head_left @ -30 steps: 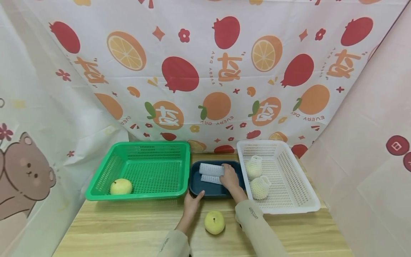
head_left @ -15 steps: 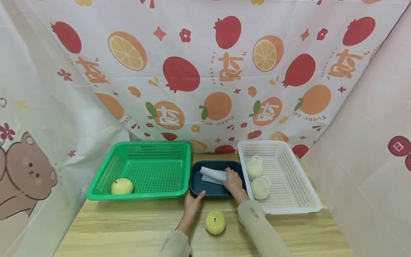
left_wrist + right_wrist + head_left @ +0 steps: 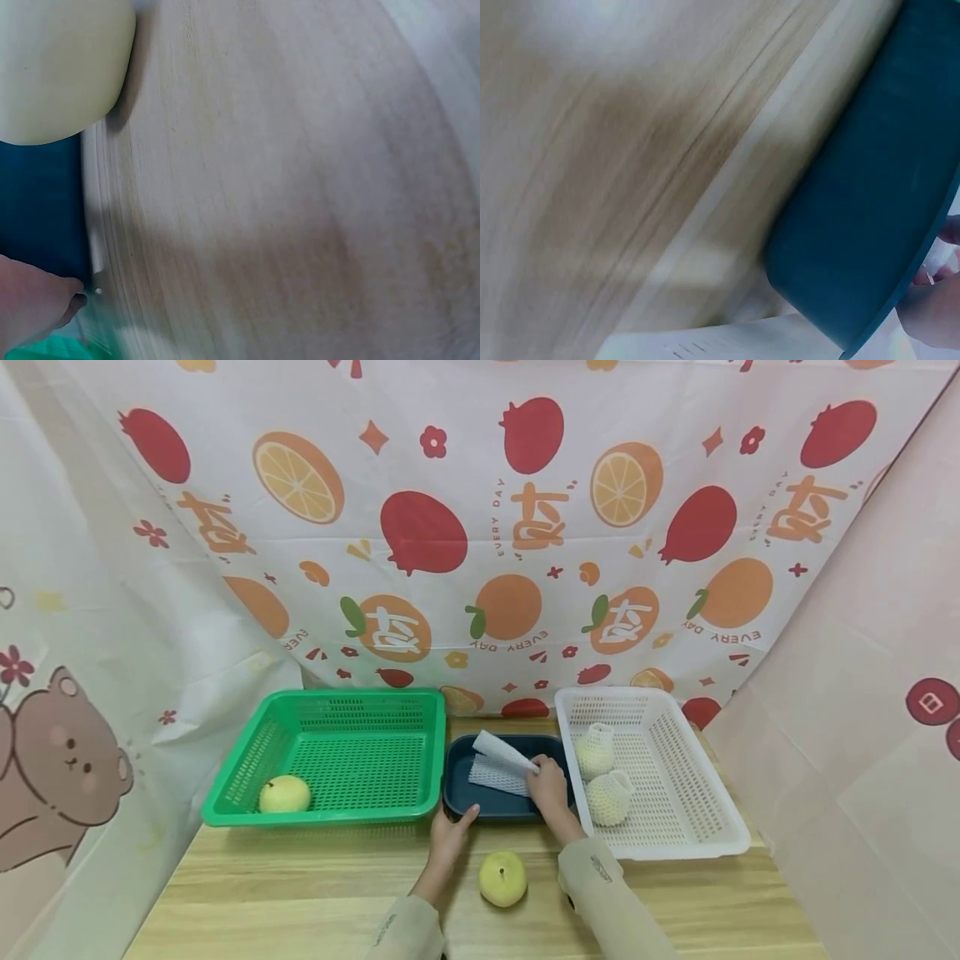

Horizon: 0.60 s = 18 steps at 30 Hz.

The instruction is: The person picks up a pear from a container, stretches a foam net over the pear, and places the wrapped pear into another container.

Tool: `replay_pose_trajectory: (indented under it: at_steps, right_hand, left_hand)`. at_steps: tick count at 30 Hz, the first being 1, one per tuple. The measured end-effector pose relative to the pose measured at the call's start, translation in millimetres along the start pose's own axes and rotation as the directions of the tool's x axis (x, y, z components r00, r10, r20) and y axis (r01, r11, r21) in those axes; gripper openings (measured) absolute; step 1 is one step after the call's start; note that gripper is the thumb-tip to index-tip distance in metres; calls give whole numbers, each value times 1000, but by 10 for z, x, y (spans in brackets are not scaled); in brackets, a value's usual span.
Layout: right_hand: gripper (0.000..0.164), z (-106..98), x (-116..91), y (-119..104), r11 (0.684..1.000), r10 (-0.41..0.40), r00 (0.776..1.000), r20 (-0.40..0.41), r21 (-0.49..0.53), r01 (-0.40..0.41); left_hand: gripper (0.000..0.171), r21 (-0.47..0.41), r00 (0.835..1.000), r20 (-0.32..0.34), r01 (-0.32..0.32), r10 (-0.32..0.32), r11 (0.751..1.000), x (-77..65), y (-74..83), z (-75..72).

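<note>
On the desk (image 3: 300,893), your right hand (image 3: 549,787) pinches a foam net (image 3: 500,748); your left hand (image 3: 447,837), spread, touches the blue tray (image 3: 517,817).

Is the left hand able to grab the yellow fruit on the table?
Probably yes: the left hand is at the near left corner of the dark blue tray, and the yellow fruit sits close by on the table, with nothing seen between them.

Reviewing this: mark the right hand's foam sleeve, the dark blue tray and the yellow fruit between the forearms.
Foam sleeve (image 3: 501,749), head view, its middle.
Dark blue tray (image 3: 460,779), head view, bare left end inside.
Yellow fruit (image 3: 503,882), head view, just below the stem.
</note>
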State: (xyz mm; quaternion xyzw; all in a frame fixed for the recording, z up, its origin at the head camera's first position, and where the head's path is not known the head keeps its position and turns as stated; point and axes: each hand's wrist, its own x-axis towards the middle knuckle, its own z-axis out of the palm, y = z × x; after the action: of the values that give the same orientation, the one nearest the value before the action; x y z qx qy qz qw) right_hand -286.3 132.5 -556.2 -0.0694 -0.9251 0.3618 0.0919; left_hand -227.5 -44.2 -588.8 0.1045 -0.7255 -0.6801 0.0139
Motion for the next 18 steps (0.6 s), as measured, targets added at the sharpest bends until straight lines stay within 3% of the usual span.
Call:
replay_pose_trajectory:
  at_steps: [7,11,18]
  right_hand:
    - [16,-40,-113,-28,984,26,998,-60,177,-15]
    - [15,-75,-200,-54,974,10,997,-78,227,8]
    - [17,-161,-381,-125,949,-3,997,-82,313,29]
  left_hand:
    - [87,47,1000,-12,-9,9,999,24,3,15]
    - [89,74,1000,-12,-8,9,997,42,13,20]
    - [85,26,998,-54,19,-18,999,21,49,34]
